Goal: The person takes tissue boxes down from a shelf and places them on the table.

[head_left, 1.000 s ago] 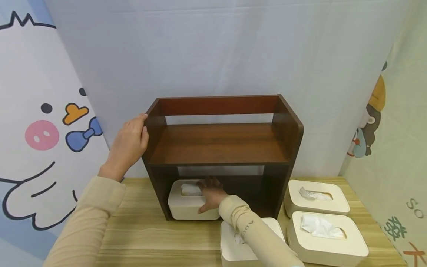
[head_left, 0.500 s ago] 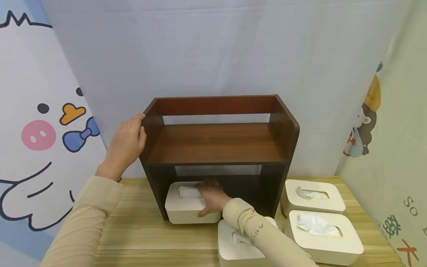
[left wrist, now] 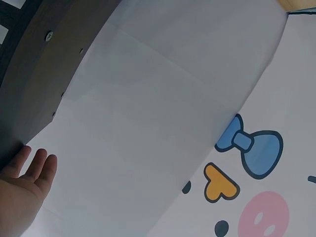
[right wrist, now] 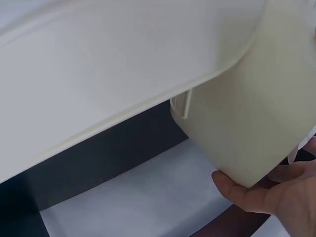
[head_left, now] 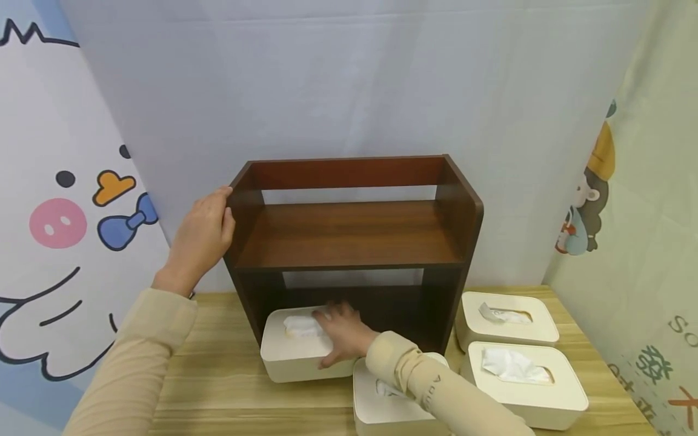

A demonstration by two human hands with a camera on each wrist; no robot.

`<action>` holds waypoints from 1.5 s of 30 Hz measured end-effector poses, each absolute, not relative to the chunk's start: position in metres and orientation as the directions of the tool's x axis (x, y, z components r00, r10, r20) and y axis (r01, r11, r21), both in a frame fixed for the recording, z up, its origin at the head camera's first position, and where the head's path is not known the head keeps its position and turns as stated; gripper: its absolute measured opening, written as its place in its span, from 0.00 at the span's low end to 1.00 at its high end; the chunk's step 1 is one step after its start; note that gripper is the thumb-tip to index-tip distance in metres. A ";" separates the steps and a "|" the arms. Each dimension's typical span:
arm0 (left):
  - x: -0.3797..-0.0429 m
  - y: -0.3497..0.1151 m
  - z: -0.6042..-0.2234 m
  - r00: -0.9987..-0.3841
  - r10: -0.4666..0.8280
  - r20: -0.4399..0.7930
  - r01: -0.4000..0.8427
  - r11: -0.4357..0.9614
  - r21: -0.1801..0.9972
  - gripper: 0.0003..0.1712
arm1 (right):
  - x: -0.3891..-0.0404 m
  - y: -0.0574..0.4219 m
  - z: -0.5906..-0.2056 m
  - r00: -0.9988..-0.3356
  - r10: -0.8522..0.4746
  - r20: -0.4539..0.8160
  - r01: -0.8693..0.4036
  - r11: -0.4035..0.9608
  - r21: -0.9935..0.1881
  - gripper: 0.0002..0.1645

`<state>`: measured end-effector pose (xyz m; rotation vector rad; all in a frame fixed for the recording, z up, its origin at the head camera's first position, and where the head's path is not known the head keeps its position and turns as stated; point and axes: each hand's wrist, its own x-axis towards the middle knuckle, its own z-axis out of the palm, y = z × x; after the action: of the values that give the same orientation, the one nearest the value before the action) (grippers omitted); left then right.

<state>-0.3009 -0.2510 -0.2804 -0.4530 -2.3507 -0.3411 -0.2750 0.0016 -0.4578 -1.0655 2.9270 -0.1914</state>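
Observation:
In the head view my right hand grips a cream tissue box, its thumb on the front side and its fingers over the top, near the tissue slot. That box juts forward from the lower level of a dark brown two-level shelf. Whether its underside touches the table cannot be told. The right wrist view shows the thumb at the edge of the box's plain side. My left hand rests against the shelf's upper left side. Some of its fingers extend past the panel in the left wrist view.
Another tissue box lies in front of the shelf, partly under my right sleeve. Two more, a rear box and a nearer box, stand to the right on the wood-grain table. A pale cloth wall stands behind.
My right hand has drawn the tissue box forward, from inside the lower level to partly outside it. The left hand keeps its place on the shelf. The view has shifted slightly.

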 end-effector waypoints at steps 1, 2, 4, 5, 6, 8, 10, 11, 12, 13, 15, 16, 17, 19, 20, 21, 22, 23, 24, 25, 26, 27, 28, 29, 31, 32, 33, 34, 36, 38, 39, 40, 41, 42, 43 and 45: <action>-0.301 -0.251 -0.280 -0.688 0.225 0.690 0.412 0.904 0.116 0.21 | -0.273 0.001 -0.456 -0.766 -0.643 0.014 -0.639 0.759 -0.122 0.58; -0.301 -0.251 -0.280 -0.689 0.224 0.689 0.411 0.904 0.117 0.21 | -0.272 0.000 -0.455 -0.765 -0.644 0.006 -0.640 0.758 -0.123 0.59; -0.300 -0.250 -0.279 -0.692 0.223 0.687 0.409 0.905 0.119 0.21 | -0.268 -0.001 -0.454 -0.760 -0.650 -0.007 -0.646 0.756 -0.103 0.59; -0.300 -0.250 -0.279 -0.696 0.221 0.683 0.407 0.905 0.122 0.21 | -0.266 -0.002 -0.453 -0.758 -0.652 -0.018 -0.647 0.756 -0.098 0.60; -0.300 -0.250 -0.279 -0.700 0.219 0.680 0.405 0.906 0.124 0.21 | -0.264 -0.003 -0.452 -0.756 -0.654 -0.028 -0.650 0.755 -0.091 0.60; -0.300 -0.250 -0.279 -0.707 0.216 0.674 0.399 0.908 0.129 0.21 | -0.259 -0.005 -0.451 -0.745 -0.666 -0.046 -0.661 0.746 -0.085 0.60; -0.300 -0.250 -0.279 -0.710 0.214 0.670 0.397 0.908 0.131 0.22 | -0.255 -0.008 -0.450 -0.731 -0.680 -0.062 -0.675 0.733 -0.082 0.60; -0.300 -0.250 -0.280 -0.711 0.213 0.670 0.396 0.909 0.131 0.22 | -0.253 -0.009 -0.449 -0.723 -0.687 -0.070 -0.682 0.727 -0.079 0.60; -0.300 -0.250 -0.280 -0.710 0.213 0.671 0.396 0.909 0.131 0.22 | -0.251 -0.010 -0.449 -0.716 -0.694 -0.073 -0.690 0.720 -0.071 0.60; -0.300 -0.250 -0.280 -0.709 0.213 0.672 0.397 0.909 0.130 0.22 | -0.249 -0.011 -0.449 -0.709 -0.701 -0.076 -0.698 0.713 -0.067 0.60; -0.300 -0.249 -0.279 -0.707 0.214 0.674 0.398 0.908 0.130 0.22 | -0.245 -0.014 -0.448 -0.698 -0.712 -0.079 -0.710 0.702 -0.053 0.60; -0.300 -0.249 -0.279 -0.706 0.214 0.675 0.399 0.908 0.130 0.22 | -0.243 -0.015 -0.449 -0.692 -0.717 -0.078 -0.716 0.696 -0.044 0.59; -0.300 -0.249 -0.279 -0.705 0.214 0.676 0.399 0.908 0.130 0.22 | -0.241 -0.016 -0.449 -0.687 -0.722 -0.077 -0.722 0.691 -0.041 0.59; -0.300 -0.249 -0.279 -0.703 0.216 0.678 0.401 0.907 0.127 0.22 | -0.238 -0.019 -0.449 -0.677 -0.733 -0.073 -0.732 0.680 -0.036 0.59; -0.300 -0.250 -0.279 -0.701 0.217 0.679 0.403 0.907 0.126 0.22 | -0.236 -0.021 -0.449 -0.672 -0.737 -0.072 -0.737 0.675 -0.031 0.59; -0.300 -0.250 -0.279 -0.700 0.219 0.680 0.404 0.906 0.125 0.22 | -0.234 -0.022 -0.449 -0.669 -0.740 -0.072 -0.740 0.672 -0.029 0.59; -0.300 -0.250 -0.279 -0.699 0.220 0.680 0.406 0.906 0.124 0.22 | -0.232 -0.023 -0.450 -0.667 -0.741 -0.073 -0.741 0.670 -0.027 0.59; -0.300 -0.250 -0.279 -0.699 0.221 0.681 0.407 0.905 0.123 0.22 | -0.229 -0.025 -0.450 -0.667 -0.742 -0.077 -0.742 0.670 -0.028 0.59; -0.300 -0.250 -0.279 -0.697 0.223 0.681 0.409 0.904 0.122 0.22 | -0.227 -0.027 -0.451 -0.667 -0.741 -0.080 -0.742 0.670 -0.026 0.59; -0.299 -0.250 -0.279 -0.697 0.224 0.681 0.410 0.904 0.122 0.22 | -0.224 -0.028 -0.452 -0.663 -0.744 -0.081 -0.745 0.666 -0.024 0.59; -0.299 -0.250 -0.279 -0.697 0.225 0.680 0.411 0.904 0.122 0.22 | -0.222 -0.030 -0.454 -0.660 -0.747 -0.083 -0.748 0.663 -0.026 0.59; -0.300 -0.250 -0.279 -0.698 0.225 0.680 0.410 0.904 0.121 0.22 | -0.219 -0.031 -0.456 -0.656 -0.750 -0.084 -0.750 0.660 -0.030 0.59; -0.299 -0.250 -0.278 -0.699 0.224 0.679 0.410 0.904 0.123 0.22 | -0.216 -0.033 -0.457 -0.653 -0.753 -0.083 -0.754 0.657 -0.028 0.60; -0.299 -0.250 -0.278 -0.699 0.224 0.679 0.410 0.904 0.123 0.22 | -0.213 -0.035 -0.460 -0.650 -0.755 -0.082 -0.756 0.654 -0.028 0.60; -0.300 -0.249 -0.278 -0.701 0.222 0.677 0.408 0.904 0.126 0.22 | -0.207 -0.037 -0.464 -0.645 -0.760 -0.078 -0.762 0.648 -0.009 0.60; -0.300 -0.249 -0.278 -0.701 0.221 0.678 0.408 0.904 0.126 0.22 | -0.205 -0.039 -0.465 -0.647 -0.758 -0.079 -0.760 0.649 -0.001 0.60; -0.300 -0.249 -0.278 -0.701 0.220 0.678 0.408 0.904 0.128 0.22 | -0.203 -0.040 -0.467 -0.649 -0.756 -0.081 -0.759 0.651 0.010 0.60; -0.300 -0.249 -0.278 -0.702 0.220 0.677 0.408 0.904 0.129 0.22 | -0.201 -0.041 -0.468 -0.650 -0.755 -0.083 -0.759 0.651 0.024 0.60; -0.299 -0.249 -0.278 -0.701 0.219 0.678 0.409 0.903 0.130 0.22 | -0.198 -0.043 -0.469 -0.650 -0.754 -0.089 -0.759 0.650 0.041 0.59; -0.299 -0.249 -0.278 -0.699 0.220 0.680 0.409 0.903 0.128 0.22 | -0.196 -0.044 -0.470 -0.651 -0.753 -0.092 -0.758 0.650 0.050 0.59; -0.299 -0.249 -0.278 -0.699 0.221 0.680 0.410 0.903 0.128 0.22 | -0.195 -0.045 -0.470 -0.652 -0.752 -0.094 -0.758 0.650 0.053 0.59; -0.299 -0.249 -0.278 -0.698 0.222 0.681 0.411 0.903 0.126 0.22 | -0.194 -0.046 -0.471 -0.654 -0.750 -0.094 -0.756 0.653 0.054 0.59; -0.299 -0.249 -0.278 -0.697 0.223 0.681 0.412 0.903 0.125 0.22 | -0.194 -0.047 -0.471 -0.658 -0.747 -0.095 -0.753 0.656 0.053 0.60; -0.299 -0.249 -0.278 -0.697 0.224 0.681 0.412 0.903 0.125 0.22 | -0.193 -0.048 -0.471 -0.661 -0.745 -0.097 -0.750 0.659 0.051 0.59; -0.299 -0.249 -0.278 -0.697 0.224 0.681 0.412 0.903 0.124 0.22 | -0.192 -0.049 -0.472 -0.663 -0.742 -0.097 -0.748 0.662 0.048 0.59; -0.299 -0.250 -0.278 -0.698 0.224 0.681 0.413 0.902 0.126 0.22 | -0.191 -0.050 -0.474 -0.666 -0.739 -0.101 -0.745 0.666 0.037 0.59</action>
<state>-0.2991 -0.2495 -0.2778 -0.4529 -2.3633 -0.3523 -0.1910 -0.0500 -0.4736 -1.2470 2.7963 0.1153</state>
